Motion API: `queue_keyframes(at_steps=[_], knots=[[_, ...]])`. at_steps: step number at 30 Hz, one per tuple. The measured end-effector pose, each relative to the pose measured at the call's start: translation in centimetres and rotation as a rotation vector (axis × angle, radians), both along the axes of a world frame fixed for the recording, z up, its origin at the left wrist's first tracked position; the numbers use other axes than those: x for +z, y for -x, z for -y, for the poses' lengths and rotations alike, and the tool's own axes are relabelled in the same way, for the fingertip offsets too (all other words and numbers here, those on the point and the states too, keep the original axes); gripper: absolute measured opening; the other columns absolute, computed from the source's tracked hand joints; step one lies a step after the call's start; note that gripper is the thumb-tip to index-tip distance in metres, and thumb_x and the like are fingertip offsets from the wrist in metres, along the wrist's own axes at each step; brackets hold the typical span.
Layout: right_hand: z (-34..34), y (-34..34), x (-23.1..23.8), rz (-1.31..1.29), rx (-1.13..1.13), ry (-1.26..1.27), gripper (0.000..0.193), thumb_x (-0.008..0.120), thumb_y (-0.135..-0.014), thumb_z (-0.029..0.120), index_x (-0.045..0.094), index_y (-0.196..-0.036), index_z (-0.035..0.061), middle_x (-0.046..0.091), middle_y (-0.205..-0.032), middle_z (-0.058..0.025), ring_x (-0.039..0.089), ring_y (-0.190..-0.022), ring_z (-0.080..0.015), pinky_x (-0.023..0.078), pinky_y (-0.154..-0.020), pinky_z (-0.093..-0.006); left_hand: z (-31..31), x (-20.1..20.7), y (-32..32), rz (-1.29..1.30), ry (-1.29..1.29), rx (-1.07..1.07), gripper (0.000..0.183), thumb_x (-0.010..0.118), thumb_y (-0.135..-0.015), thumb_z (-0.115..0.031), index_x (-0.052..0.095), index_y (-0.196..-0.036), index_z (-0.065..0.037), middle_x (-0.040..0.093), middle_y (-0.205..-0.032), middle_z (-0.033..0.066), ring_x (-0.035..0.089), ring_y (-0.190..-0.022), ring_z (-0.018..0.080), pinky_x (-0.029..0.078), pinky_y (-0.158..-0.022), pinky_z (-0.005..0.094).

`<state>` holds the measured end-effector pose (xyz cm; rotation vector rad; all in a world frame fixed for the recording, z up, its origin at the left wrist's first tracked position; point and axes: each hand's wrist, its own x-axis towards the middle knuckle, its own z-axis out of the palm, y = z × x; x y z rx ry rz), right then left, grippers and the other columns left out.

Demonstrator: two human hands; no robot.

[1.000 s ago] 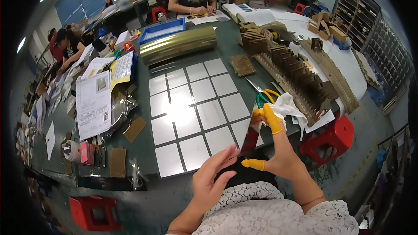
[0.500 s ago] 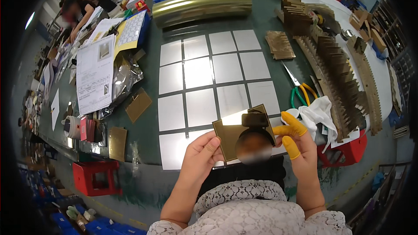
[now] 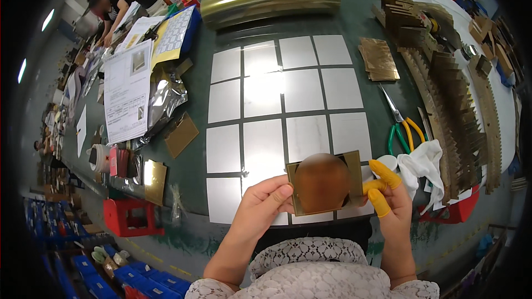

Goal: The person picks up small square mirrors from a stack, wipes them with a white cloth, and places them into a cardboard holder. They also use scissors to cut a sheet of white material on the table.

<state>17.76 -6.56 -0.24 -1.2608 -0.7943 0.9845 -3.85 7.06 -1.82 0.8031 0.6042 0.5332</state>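
A thin, mirror-like gold-brown plate (image 3: 354, 180) is held tilted between my hands above the near rows of pale sheets. My left hand (image 3: 263, 205) pinches its left edge between thumb and fingers. At the opposite edge is my right hand (image 3: 390, 194), with yellow finger cots on several fingers; a cot-covered fingertip rests against the edge, and the grip behind the plate is partly hidden. Beneath lies a grid of pale, shiny square sheets (image 3: 263, 139), separated by dark gaps on the green table (image 3: 191, 182).
Green-and-orange-handled scissors (image 3: 400, 127) and a white glove (image 3: 424, 169) lie right, beside stacked brown toothed strips (image 3: 443, 116). Small brown plates (image 3: 378, 60) lie farther back. A gold film roll (image 3: 271, 3) spans the far side. Papers (image 3: 127, 94) lie left; red stools (image 3: 124, 217) stand below.
The plate has tilted, so its reflection has shifted. Both hands still hold its edges. The whole view has shifted slightly, moving the table items toward the right.
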Motion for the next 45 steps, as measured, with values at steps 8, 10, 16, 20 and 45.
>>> queue_keyframes(at_steps=[8,10,16,20,45], knots=[[0.2,0.1,0.5,0.020,0.017,0.022,0.042,0.052,-0.096,0.003,0.043,-0.136,-0.0036,0.063,-0.102,-0.0102,0.058,-0.090,-0.0121,0.047,-0.081,-0.0257,0.4,-0.5,0.4,-0.009,0.033,-0.009,0.033,0.051,-0.099,-0.014,0.055,-0.124,0.007,0.067,-0.102,0.0107,0.065,-0.089,0.0146,0.054,-0.073,0.0251],[0.2,0.2,-0.1,0.008,0.027,0.024,0.042,0.051,-0.096,0.003,0.042,-0.137,-0.0037,0.063,-0.101,-0.0104,0.060,-0.088,-0.0132,0.048,-0.080,-0.0265,0.4,-1.1,0.6,0.028,0.051,0.004,0.033,0.051,-0.099,-0.014,0.055,-0.124,0.007,0.067,-0.102,0.0103,0.065,-0.088,0.0143,0.054,-0.073,0.0253],[-0.5,0.9,0.0,-0.072,0.087,0.032,0.040,0.045,-0.099,0.006,0.041,-0.138,-0.0038,0.064,-0.093,-0.0104,0.067,-0.080,-0.0185,0.053,-0.075,-0.0283,0.3,-0.7,0.3,0.060,0.053,0.043,0.034,0.049,-0.100,-0.015,0.053,-0.125,0.008,0.066,-0.103,0.0101,0.065,-0.086,0.0138,0.054,-0.073,0.0256],[-0.5,1.4,0.4,-0.095,0.100,0.037,0.039,0.044,-0.100,0.008,0.042,-0.137,-0.0038,0.064,-0.092,-0.0102,0.068,-0.082,-0.0190,0.054,-0.075,-0.0279,0.5,-0.6,0.5,0.052,0.041,0.062,0.035,0.049,-0.100,-0.016,0.053,-0.125,0.008,0.066,-0.103,0.0105,0.065,-0.086,0.0136,0.054,-0.073,0.0254],[0.4,2.1,-0.3,-0.150,0.163,0.014,0.044,0.044,-0.097,-0.001,0.038,-0.141,-0.0008,0.064,-0.110,-0.0161,0.066,-0.096,-0.0213,0.053,-0.082,-0.0290,0.9,-1.6,0.7,0.054,0.027,0.106,0.036,0.051,-0.100,-0.017,0.052,-0.126,0.007,0.063,-0.099,0.0041,0.054,-0.079,0.0060,0.049,-0.074,0.0220]])
